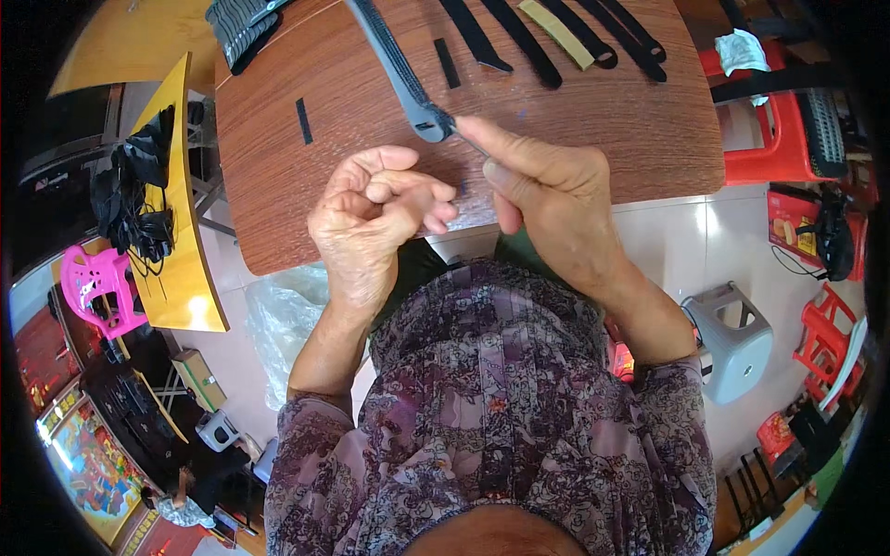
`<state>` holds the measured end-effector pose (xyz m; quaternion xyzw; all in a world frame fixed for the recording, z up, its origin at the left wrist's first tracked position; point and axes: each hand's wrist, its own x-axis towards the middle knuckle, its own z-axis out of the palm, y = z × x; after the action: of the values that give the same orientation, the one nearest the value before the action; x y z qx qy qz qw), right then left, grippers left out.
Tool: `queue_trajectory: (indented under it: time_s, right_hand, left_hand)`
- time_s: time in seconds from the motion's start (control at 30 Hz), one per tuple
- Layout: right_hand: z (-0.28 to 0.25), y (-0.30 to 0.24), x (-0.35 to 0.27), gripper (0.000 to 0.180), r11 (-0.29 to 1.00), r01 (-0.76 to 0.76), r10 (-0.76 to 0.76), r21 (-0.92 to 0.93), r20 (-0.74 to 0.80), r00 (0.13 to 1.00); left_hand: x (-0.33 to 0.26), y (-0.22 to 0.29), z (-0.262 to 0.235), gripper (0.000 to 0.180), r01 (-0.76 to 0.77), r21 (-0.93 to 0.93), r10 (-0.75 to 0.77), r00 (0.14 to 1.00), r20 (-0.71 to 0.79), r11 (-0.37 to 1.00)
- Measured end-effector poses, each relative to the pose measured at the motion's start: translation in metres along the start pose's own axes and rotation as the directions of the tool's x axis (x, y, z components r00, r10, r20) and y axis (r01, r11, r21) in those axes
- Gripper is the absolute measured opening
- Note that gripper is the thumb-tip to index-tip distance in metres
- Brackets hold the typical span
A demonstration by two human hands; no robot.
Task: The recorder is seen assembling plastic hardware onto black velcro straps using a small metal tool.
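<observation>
A long grey and black strap [390, 68] reaches from the top edge towards me, with a small slot near its rounded end. My right hand [556, 190] pinches a thin dark edge at that end between thumb and index finger; it looks like part of the strap. Just left of it, my left hand [375, 204] is closed with curled fingers, slightly blurred. Whatever those fingers hold, if anything, is hidden. Two short black strips, a left one [304, 121] and one behind the strap [447, 63], lie on the brown wooden table [250, 199].
Several black straps [524, 42] lie along the far right of the table, one with a tan section [556, 33]. A bundle of grey straps [243, 32] sits at the far left corner. A red stool [769, 139] stands right, a yellow table [190, 278] left, clear plastic [287, 324] below.
</observation>
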<state>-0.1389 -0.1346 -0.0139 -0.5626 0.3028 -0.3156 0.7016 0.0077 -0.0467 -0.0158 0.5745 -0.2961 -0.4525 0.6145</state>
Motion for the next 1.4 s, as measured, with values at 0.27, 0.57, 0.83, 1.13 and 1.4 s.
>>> queue_trajectory:
  time_s: [0.27, 0.57, 0.83, 1.13, 1.4]
  right_hand:
    - [0.004, 0.001, -0.008, 0.047, 0.683, 0.377, -0.316, -0.625, 0.212, 0.925]
    - [0.009, 0.009, -0.011, 0.043, 0.972, 0.198, -0.184, -0.128, 0.115, 0.976]
    - [0.016, 0.013, -0.012, 0.034, 0.997, 0.078, -0.078, 0.016, 0.016, 0.997]
    - [0.009, 0.022, -0.008, 0.047, 0.791, 0.324, -0.35, -0.519, 0.051, 0.935]
    - [0.012, 0.018, -0.011, 0.047, 0.761, 0.336, -0.376, -0.554, 0.045, 0.926]
  left_hand:
    - [0.003, 0.01, 0.01, 0.043, -0.034, -0.021, 0.032, 0.997, -0.069, 0.999]
    - [0.004, 0.003, 0.013, 0.027, -0.146, -0.088, 0.142, 0.988, -0.057, 0.985]
    - [0.008, -0.005, 0.027, 0.013, -0.291, -0.286, 0.218, 0.94, -0.262, 0.913]
    - [0.004, -0.001, 0.017, 0.017, -0.305, 0.576, 0.447, 0.887, -0.119, 0.758]
    - [0.009, 0.003, 0.013, 0.011, -0.436, 0.834, 0.599, 0.784, 0.166, 0.34]
